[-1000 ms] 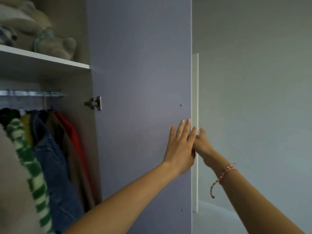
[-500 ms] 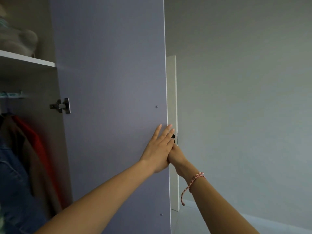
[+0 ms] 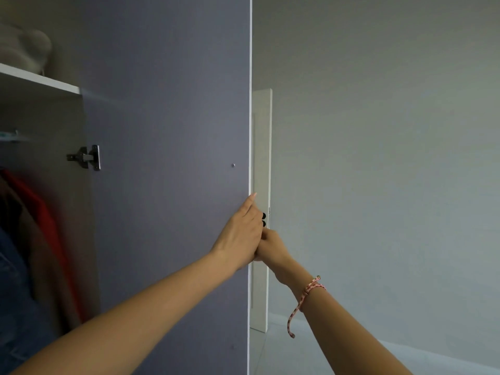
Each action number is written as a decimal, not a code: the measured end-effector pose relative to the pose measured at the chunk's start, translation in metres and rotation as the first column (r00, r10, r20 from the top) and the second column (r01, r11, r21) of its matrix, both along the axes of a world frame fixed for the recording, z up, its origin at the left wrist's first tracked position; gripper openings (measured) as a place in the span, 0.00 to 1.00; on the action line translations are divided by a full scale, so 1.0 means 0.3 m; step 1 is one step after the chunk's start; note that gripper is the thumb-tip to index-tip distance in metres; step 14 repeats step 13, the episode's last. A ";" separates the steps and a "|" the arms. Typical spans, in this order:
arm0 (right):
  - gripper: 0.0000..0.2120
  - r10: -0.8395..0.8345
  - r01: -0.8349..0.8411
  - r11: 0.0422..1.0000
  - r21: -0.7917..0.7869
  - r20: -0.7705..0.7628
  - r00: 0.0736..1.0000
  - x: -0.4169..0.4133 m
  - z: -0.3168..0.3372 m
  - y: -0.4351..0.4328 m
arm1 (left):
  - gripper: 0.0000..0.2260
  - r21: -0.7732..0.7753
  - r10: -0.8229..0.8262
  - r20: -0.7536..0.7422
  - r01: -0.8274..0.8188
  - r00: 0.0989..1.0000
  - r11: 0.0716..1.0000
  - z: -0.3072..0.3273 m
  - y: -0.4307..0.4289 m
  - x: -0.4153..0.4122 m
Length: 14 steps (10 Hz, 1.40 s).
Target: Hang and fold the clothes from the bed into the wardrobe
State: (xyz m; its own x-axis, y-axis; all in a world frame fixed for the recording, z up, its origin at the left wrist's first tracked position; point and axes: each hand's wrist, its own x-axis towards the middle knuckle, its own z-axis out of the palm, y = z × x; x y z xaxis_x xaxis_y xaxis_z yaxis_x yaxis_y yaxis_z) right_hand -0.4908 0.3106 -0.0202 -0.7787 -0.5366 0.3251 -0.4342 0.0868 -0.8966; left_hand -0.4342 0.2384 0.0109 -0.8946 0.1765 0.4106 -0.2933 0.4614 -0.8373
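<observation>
2 hands (image 3: 238,236) (image 3: 272,246), 1 door (image 3: 167,185), 1 hinge (image 3: 86,157)

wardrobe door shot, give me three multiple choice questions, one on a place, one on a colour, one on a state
1. Where is the plush toy? A on the shelf B on the floor C on the rail
2. What colour is the bracelet? A blue B pink-red C green
3. The wardrobe door is: A shut B removed C open
Answers: 1 A, it sits on the top board; 2 B, a pinkish cord; 3 C, its inner face and hinge show.
</observation>
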 end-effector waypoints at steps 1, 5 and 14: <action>0.12 0.084 -0.084 0.996 0.005 0.040 0.996 0.073 0.028 0.036 | 0.18 0.037 0.006 -0.044 -0.005 0.999 0.999 0.002 0.021 0.050; 0.09 0.422 -0.364 0.884 0.292 -0.166 0.891 0.551 0.112 -0.174 | 0.15 0.432 0.144 -0.195 -0.047 0.970 0.900 -0.001 -0.118 0.640; 0.12 0.803 -0.771 0.581 0.260 -0.336 0.491 1.090 0.010 -1.015 | 0.32 0.627 0.441 -0.567 0.017 0.696 0.779 -0.106 -0.772 1.293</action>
